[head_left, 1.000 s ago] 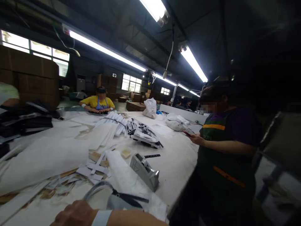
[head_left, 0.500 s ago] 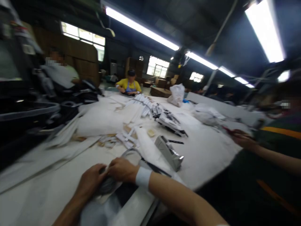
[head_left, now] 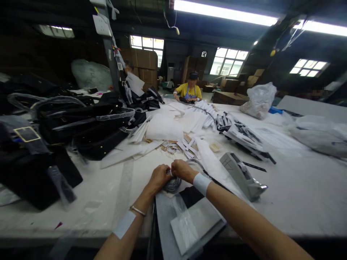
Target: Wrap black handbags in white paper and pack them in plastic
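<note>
My left hand (head_left: 158, 178) and my right hand (head_left: 183, 170) meet at the near middle of the white table (head_left: 298, 195). Both are closed on a grey coiled strap (head_left: 173, 184) that lies on the top end of a plastic-wrapped black bag (head_left: 189, 216) in front of me. A white band circles my right wrist and a thin bracelet my left. The fingertips are hidden between the two hands.
A grey tape dispenser (head_left: 241, 176) stands just right of my hands. Wrapped black bags (head_left: 81, 126) pile up at the left. White paper sheets (head_left: 165, 128) and scraps cover the middle. A person in yellow (head_left: 189, 91) sits at the far end.
The view has swung left and down, away from the person in the dark apron at the right. My hands have come together on the coiled strap.
</note>
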The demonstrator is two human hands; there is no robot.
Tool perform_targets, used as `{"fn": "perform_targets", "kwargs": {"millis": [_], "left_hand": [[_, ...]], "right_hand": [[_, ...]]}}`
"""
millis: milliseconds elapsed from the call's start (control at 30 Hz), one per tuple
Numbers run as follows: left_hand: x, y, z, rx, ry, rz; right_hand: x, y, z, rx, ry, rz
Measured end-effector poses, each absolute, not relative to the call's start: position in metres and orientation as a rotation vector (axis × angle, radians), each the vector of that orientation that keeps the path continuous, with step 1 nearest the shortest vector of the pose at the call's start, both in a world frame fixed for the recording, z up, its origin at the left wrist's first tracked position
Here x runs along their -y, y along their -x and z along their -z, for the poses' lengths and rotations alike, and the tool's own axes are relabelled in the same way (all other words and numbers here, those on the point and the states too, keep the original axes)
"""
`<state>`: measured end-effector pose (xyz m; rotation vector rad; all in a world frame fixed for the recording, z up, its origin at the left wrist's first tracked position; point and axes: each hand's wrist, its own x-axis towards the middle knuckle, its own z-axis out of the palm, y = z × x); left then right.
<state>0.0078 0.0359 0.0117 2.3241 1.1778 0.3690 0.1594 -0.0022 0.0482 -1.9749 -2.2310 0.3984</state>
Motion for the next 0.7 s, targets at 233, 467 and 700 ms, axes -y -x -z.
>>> {"fn": "perform_targets", "kwargs": {"millis": [233, 467, 700], "left_hand": [[-0.041, -0.008, -0.017, -1.166, -2.372, -0.256], [-0.037, -0.016, -0.012, -1.256, -2.475, -0.244], [-0.041, -0.013, -0.009, -1.197, -2.601, -0.179]], "right_hand": [[0.015, -0.150, -0.039, 2.256, 1.969, -0.207], [0.020, -0.148, -0.027, 2.180, 1.963, -0.095], [0.029, -0.159, -0.043, 2.048, 1.886, -0.167]]}}
